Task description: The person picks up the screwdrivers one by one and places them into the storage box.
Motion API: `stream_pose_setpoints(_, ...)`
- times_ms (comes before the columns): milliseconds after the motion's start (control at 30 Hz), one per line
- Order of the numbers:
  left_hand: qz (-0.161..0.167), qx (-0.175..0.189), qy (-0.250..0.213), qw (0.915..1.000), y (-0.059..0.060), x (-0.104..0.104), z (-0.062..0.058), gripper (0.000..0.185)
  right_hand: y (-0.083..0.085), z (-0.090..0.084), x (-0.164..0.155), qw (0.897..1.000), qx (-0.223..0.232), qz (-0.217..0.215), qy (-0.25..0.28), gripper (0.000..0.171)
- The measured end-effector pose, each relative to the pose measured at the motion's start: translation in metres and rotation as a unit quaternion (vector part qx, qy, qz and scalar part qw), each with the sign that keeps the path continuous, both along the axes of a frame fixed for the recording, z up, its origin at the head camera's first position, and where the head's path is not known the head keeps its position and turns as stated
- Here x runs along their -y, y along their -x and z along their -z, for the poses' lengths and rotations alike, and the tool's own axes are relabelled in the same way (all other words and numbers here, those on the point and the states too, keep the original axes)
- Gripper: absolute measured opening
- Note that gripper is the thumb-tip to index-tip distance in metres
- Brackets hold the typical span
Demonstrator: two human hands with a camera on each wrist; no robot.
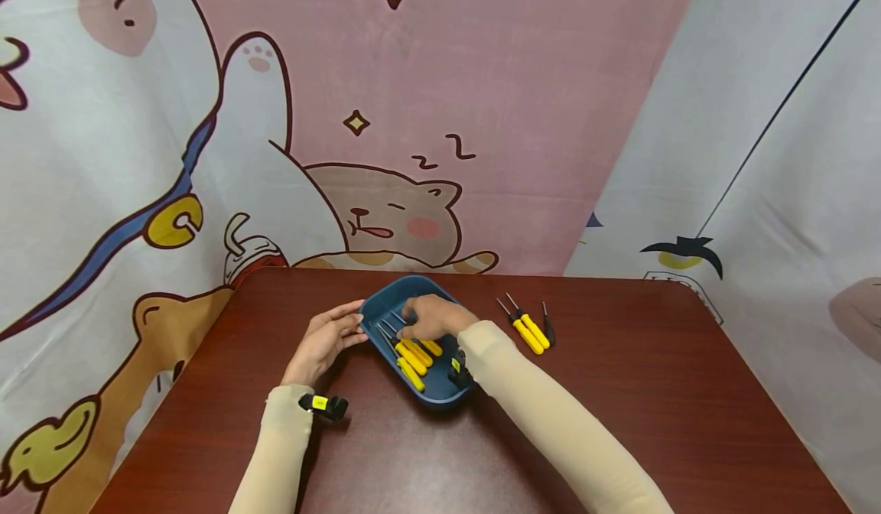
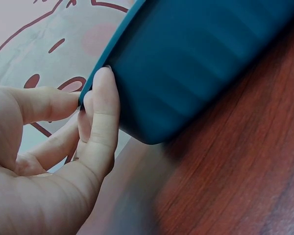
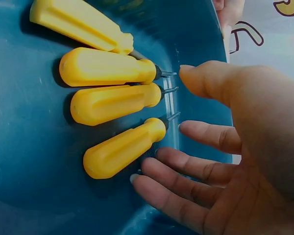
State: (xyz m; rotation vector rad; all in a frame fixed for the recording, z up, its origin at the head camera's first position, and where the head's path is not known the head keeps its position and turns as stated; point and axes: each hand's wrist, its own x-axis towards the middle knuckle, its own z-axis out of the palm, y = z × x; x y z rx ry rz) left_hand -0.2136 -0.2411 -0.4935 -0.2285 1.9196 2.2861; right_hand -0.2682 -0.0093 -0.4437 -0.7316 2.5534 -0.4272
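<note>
A dark blue tray (image 1: pixel 435 399) sits on the reddish-brown wooden table (image 1: pixel 619 422), just in front of the person, and four yellow-handled screwdrivers (image 1: pixel 413 357) lie side by side inside it with their metal shafts pointing toward its far-left end. The left hand (image 1: pixel 323 342) steadies the tray from the left: in the left wrist view its straight fingers (image 2: pixel 100 127) press against the outer wall and rim of the tray (image 2: pixel 196 63), gripping nothing. The right hand (image 1: pixel 433 317) reaches into the tray, relaxed and empty, its fingers (image 3: pixel 186 176) spread just beside the handles and shaft ends of the screwdrivers (image 3: pixel 112 100), the thumb hovering near the shafts without clearly touching them. To the right of the tray, apart from it, two more yellow screwdrivers (image 1: pixel 526 329) and a smaller black-handled tool (image 1: pixel 547 326) lie on the table. Behind the table hangs a cartoon backdrop (image 1: pixel 385 216) showing a sleeping cat beside two drawn "z" letters; no brand names or labels can be read on the tools or tray.
</note>
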Motion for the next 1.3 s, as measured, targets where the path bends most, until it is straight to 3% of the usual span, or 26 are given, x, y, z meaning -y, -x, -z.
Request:
stream_pose_setpoints(467, 0.015, -0.006, -0.008, 0.9998, 0.0, 0.002, 0.0, 0.046, -0.008, -0.016, -0.008, 0.998, -0.024, -0.055, 0.037, 0.069)
stream_pose_setpoints(1033, 0.008, 0.002, -0.007, 0.9999, 0.001, 0.001, 0.002, 0.044, -0.017, -0.024, -0.025, 0.988, -0.119, -0.089, 0.047, 0.083)
stream_pose_setpoints(1300, 0.006, 0.0, -0.008, 0.9999, 0.001, 0.001, 0.002, 0.044, -0.021, -0.029, -0.034, 0.982, -0.167, -0.079, 0.033, 0.085)
